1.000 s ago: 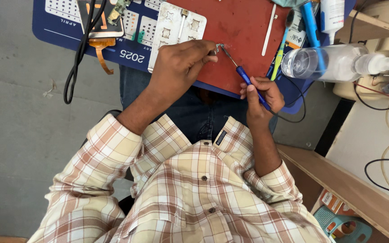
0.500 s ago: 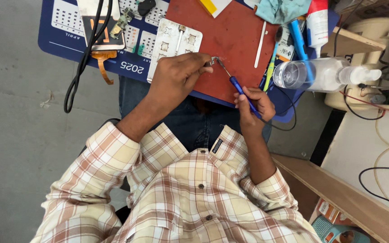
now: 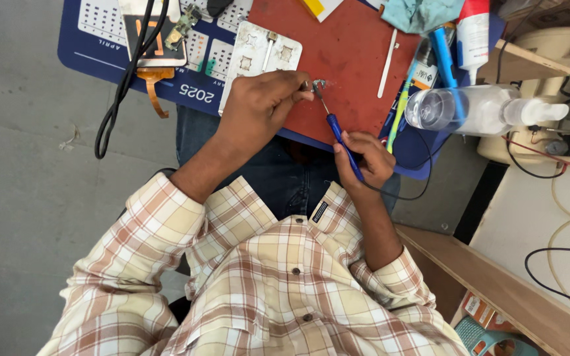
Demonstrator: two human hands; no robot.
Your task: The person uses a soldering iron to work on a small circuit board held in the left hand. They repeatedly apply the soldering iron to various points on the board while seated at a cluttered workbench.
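A blue-handled screwdriver (image 3: 339, 134) tilts, tip on a small metal part (image 3: 318, 84) over the red mat.

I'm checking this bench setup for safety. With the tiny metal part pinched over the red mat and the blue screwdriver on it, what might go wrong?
1. The small metal part is held only by the left hand fingertips; a slip of the blue-handled screwdriver in the right hand could jab a finger or flick it off the red mat.
2. The clear plastic spray bottle lies on its side beside the right hand, so a nudge might roll it.
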